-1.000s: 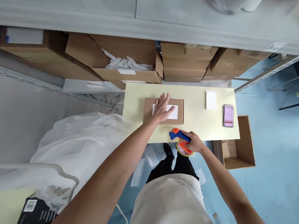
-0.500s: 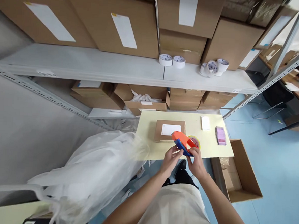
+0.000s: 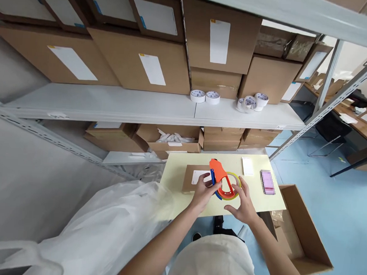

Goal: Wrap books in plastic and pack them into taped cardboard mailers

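Observation:
An orange and blue tape dispenser with a yellow-edged roll of tape is held above the pale yellow table. My left hand grips its blue side, thumb across the orange body. Beside the roll, my right hand is open, its thumb and fingers spread apart; whether the fingertips touch the roll I cannot tell. Partly behind the dispenser and my left hand lies a flat brown cardboard box with a white label on top.
On the table's right are a white card and a purple blurred item. An open carton stands on the floor at right. White plastic sheeting bulges at left. Tape rolls and cartons fill the shelf ahead.
The dispenser has turned so its side and tape roll face me. My right hand has let go of the handle and spread open. The view has tilted up toward the shelves.

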A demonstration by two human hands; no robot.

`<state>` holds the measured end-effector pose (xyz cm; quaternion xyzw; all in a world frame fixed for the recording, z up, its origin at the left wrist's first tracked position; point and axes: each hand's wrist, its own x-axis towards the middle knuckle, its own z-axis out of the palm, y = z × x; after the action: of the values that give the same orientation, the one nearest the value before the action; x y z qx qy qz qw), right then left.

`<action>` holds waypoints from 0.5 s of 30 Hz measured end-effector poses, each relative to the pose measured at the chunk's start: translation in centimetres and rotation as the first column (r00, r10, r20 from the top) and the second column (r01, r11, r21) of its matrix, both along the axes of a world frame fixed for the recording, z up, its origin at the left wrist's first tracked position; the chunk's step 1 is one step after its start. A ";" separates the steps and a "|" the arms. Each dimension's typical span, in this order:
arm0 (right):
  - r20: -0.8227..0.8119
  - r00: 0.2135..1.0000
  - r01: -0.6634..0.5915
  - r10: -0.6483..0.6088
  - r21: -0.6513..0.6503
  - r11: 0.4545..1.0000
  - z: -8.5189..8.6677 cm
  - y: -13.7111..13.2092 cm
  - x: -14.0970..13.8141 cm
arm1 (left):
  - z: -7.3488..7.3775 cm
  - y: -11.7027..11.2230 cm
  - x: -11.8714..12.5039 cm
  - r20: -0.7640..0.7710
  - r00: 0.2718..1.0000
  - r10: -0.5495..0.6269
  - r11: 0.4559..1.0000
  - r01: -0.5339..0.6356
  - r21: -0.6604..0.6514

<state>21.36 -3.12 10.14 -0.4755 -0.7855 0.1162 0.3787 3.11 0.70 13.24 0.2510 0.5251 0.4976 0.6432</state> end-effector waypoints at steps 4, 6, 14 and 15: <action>-0.111 0.993 0.037 -0.033 0.034 0.999 1.7 6.1 1.0 | 1.8 4.7 0.9 -0.083 0.997 -0.005 0.980 0.021 0.199; -0.167 0.983 0.094 -0.081 0.067 0.993 3.0 10.2 1.2 | 3.0 7.8 1.6 -0.150 0.989 -0.001 0.933 0.055 0.355; -0.209 0.967 0.166 -0.147 0.073 0.984 7.8 28.1 0.6 | 7.7 23.9 3.0 -0.578 0.791 0.202 0.846 0.157 0.510; -0.201 0.968 0.162 -0.150 0.046 0.986 7.9 29.7 0.4 | 7.8 25.6 3.1 -0.601 0.770 0.215 0.835 0.175 0.522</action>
<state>21.81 26.62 18.00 -0.5100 -0.7075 0.1082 0.4772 6.22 26.28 21.00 0.5727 0.5481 0.5186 0.3205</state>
